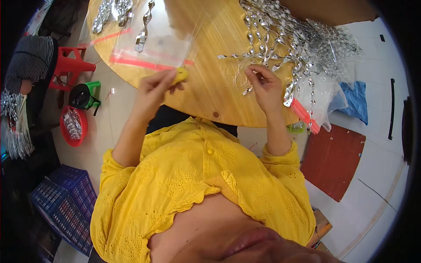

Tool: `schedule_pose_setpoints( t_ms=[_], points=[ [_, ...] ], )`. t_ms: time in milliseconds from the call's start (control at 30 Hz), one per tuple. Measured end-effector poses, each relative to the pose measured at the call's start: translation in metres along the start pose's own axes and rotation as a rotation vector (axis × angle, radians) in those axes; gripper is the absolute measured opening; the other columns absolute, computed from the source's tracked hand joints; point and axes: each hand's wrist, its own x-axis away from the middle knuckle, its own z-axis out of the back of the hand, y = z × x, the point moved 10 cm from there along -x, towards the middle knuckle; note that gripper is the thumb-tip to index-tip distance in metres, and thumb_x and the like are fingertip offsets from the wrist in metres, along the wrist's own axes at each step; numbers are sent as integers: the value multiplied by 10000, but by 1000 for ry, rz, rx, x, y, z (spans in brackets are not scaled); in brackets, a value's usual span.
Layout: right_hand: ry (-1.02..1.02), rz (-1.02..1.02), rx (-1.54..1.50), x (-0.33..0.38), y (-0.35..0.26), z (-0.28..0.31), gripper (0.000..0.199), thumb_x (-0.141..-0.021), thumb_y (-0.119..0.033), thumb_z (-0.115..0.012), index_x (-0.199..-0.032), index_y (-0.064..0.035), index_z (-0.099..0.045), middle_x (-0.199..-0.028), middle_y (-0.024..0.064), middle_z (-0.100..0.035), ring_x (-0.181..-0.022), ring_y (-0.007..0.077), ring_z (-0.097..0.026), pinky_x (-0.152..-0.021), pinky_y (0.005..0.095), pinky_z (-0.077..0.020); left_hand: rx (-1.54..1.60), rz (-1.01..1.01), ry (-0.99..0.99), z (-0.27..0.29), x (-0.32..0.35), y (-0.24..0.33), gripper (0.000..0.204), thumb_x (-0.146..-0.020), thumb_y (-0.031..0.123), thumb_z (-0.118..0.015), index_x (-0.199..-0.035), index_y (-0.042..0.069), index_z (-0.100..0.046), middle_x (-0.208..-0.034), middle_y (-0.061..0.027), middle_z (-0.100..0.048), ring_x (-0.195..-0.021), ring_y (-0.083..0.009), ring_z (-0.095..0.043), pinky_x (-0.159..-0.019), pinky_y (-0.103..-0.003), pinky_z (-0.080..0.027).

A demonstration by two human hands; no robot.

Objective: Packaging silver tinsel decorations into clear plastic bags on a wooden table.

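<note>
My left hand (154, 87) is closed on a small yellow object with a rounded end (180, 76), held over the table's near edge beside a clear plastic bag with a red strip (140, 65). Its exact kind does not show. My right hand (265, 87) is pinched closed over the table, right of loose white thread (234, 76); whatever lies between its fingertips is too small to make out. Silvery twisted strips (263, 44) spread beyond the right hand, and one silver twisted strip (144, 33) rests on the clear bag.
The round wooden table (206, 98) carries a large heap of silver spirals (324, 44) at right. Clear and blue plastic bags (354, 101) lie beside it. On the left are a red stool (72, 61), a red basin (80, 139), blue crates (66, 201) and a seated person in stripes (33, 57).
</note>
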Motion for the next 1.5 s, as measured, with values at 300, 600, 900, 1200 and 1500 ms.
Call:
schedule_pose_setpoints(
  t_ms=[300,600,900,1200,1500],
  points=[
    [-17,-188,-376,10,0,-57,169,-742,-135,-638,-836,0,-604,-649,13,-569,-499,32,-441,-429,150,-313,519,289,-160,-48,-25,-53,280,-821,274,-525,-925,23,-596,-854,-6,-587,-745,-55,-481,-542,-177,-341],
    [-37,-146,-324,15,-1,-77,141,-739,-111,-634,-795,15,-608,-630,19,-566,-501,34,-456,-431,147,-323,469,236,-100,-38,-22,-54,265,-820,255,-531,-912,15,-599,-832,-8,-587,-735,-56,-490,-547,-175,-344],
    [69,14,-167,20,-14,-66,97,-728,-57,-637,-776,21,-605,-617,-7,-553,-535,25,-459,-483,143,-348,539,266,-103,-37,-25,-60,275,-821,252,-529,-921,2,-585,-851,-20,-593,-745,-65,-501,-544,-177,-350],
    [79,61,-152,20,-23,-64,83,-720,-55,-644,-766,6,-612,-607,-27,-539,-525,10,-438,-478,141,-335,531,271,-125,-43,-25,-59,270,-824,250,-523,-922,7,-589,-862,-17,-593,-752,-64,-494,-543,-174,-349],
    [36,60,-160,15,-12,-72,125,-723,-69,-646,-815,5,-605,-640,-2,-576,-545,24,-470,-490,154,-361,535,289,-157,-49,-24,-63,282,-823,267,-527,-915,11,-601,-825,-5,-583,-734,-47,-490,-545,-167,-351]
  ],
)
